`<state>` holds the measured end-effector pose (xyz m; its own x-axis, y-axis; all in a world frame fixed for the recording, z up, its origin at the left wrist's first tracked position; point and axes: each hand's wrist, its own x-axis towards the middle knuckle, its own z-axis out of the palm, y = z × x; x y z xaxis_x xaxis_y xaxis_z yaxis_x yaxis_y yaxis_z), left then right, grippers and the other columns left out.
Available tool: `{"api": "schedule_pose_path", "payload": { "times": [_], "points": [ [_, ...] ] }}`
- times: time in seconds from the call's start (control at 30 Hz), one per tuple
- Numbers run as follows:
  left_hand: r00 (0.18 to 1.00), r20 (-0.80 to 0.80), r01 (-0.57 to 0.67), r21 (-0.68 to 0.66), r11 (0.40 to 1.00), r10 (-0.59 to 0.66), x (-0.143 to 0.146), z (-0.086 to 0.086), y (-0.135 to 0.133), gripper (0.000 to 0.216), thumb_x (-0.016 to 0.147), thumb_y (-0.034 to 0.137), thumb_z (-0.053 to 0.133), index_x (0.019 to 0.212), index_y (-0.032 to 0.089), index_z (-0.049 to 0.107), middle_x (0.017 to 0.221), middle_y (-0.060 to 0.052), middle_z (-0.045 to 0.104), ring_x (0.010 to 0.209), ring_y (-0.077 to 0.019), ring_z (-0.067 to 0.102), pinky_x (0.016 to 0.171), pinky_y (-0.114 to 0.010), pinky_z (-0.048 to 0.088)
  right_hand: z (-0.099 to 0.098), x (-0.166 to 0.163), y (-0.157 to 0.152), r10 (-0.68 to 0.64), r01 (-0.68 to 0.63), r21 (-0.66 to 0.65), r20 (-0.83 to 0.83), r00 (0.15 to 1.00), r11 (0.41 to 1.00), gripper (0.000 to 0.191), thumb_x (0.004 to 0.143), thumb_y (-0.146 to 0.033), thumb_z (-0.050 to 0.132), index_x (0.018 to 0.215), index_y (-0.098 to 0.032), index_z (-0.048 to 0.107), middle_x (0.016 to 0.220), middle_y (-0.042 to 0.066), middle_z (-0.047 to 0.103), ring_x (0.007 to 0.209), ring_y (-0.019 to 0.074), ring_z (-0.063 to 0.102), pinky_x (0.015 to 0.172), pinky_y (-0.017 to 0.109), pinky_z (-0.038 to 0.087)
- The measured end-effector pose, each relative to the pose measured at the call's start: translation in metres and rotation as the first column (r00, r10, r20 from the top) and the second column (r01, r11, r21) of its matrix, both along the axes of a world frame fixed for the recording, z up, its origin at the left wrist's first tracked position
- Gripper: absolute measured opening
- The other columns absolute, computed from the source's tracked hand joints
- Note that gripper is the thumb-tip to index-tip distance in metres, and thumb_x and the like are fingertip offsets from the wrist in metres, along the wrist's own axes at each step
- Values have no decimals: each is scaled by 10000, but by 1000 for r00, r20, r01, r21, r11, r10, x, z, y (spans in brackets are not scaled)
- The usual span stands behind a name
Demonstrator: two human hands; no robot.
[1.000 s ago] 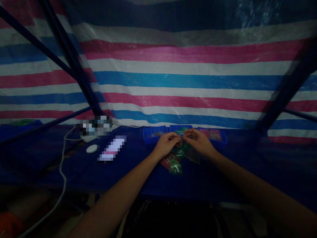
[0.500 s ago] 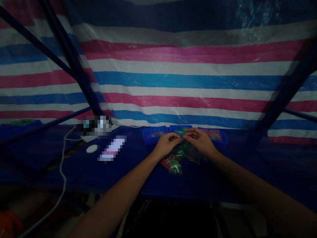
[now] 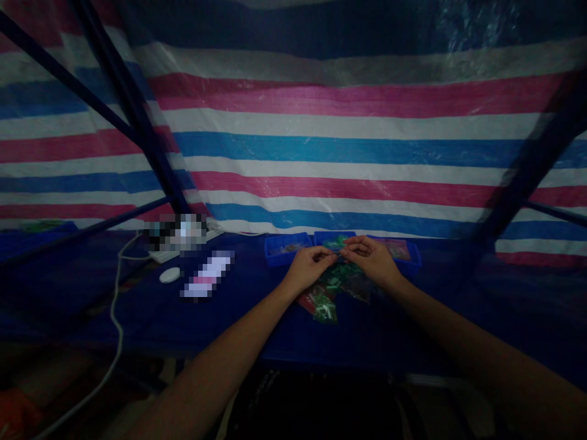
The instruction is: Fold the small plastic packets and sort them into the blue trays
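Observation:
My left hand (image 3: 310,266) and my right hand (image 3: 370,260) meet fingertip to fingertip above the middle of the blue table. Each is closed in a pinch, and between them is something small and thin that is too dark to name. Below my hands lie green plastic pieces (image 3: 336,276) in a heap. Nearer to me is a clear bag (image 3: 324,307) with green and whitish bits, beside a reddish packet (image 3: 306,299). A dark clear bag (image 3: 356,287) lies under my right hand.
Behind my hands stand a left blue bin (image 3: 274,260), a middle blue bin (image 3: 321,237) with green pieces and a right blue bin (image 3: 414,256) with a pinkish packet. Leftward are a white round object (image 3: 170,275), a blurred-out phone-like shape (image 3: 208,275) and a white cable (image 3: 118,318).
My right fingertips have drawn slightly away from the left ones, so the gap between them is a little wider. The bags and bins stay where they were.

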<state>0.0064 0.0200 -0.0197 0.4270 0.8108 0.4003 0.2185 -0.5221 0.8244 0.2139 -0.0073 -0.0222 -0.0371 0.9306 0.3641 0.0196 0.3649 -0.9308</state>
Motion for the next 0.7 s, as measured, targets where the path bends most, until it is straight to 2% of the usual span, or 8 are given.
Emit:
{"api": "schedule_pose_path", "payload": {
  "times": [0.2, 0.5, 0.6, 0.7],
  "points": [
    [999, -30, -23, 63, 998, 25, -1, 8, -5, 307, 890, 462, 650, 958, 190, 777, 866, -61, 755, 727, -182, 643, 669, -285, 461, 1, 1, -1, -8, 8, -7, 5, 1000, 1000, 392, 746, -443, 799, 1029, -219, 646, 882, 42, 745, 777, 198, 706, 810, 383, 577],
    [1000, -7, -7, 27, 1000, 8, 2, 8, -8, 295, 879, 459, 666, 969, 203, 781, 893, -67, 766, 764, -198, 668, 678, -291, 478, -5, 3, 5, 20, -20, 18, -12, 1000, 1000, 377, 720, -316, 806, 1040, -219, 632, 893, 32, 737, 819, 187, 707, 840, 359, 557],
    [1000, -15, -25, 42, 999, 26, 1, 9, -8, 296, 881, 456, 663, 978, 200, 775, 904, -64, 764, 781, -198, 673, 698, -294, 487, -5, 2, 5, 29, -29, 26, -9, 1000, 999, 386, 715, -301, 809, 1045, -221, 626, 903, 28, 733, 825, 179, 705, 847, 353, 557],
    [1000, 6, 3, 1, 1000, -3, 2, 8, -7, 312, 869, 449, 679, 994, 172, 750, 887, -72, 755, 759, -191, 677, 682, -288, 498, -5, 1, 3, 22, -22, 19, -3, 1000, 1000, 382, 714, -314, 814, 1033, -223, 625, 898, 23, 732, 832, 179, 708, 855, 352, 562]
  ]
}}
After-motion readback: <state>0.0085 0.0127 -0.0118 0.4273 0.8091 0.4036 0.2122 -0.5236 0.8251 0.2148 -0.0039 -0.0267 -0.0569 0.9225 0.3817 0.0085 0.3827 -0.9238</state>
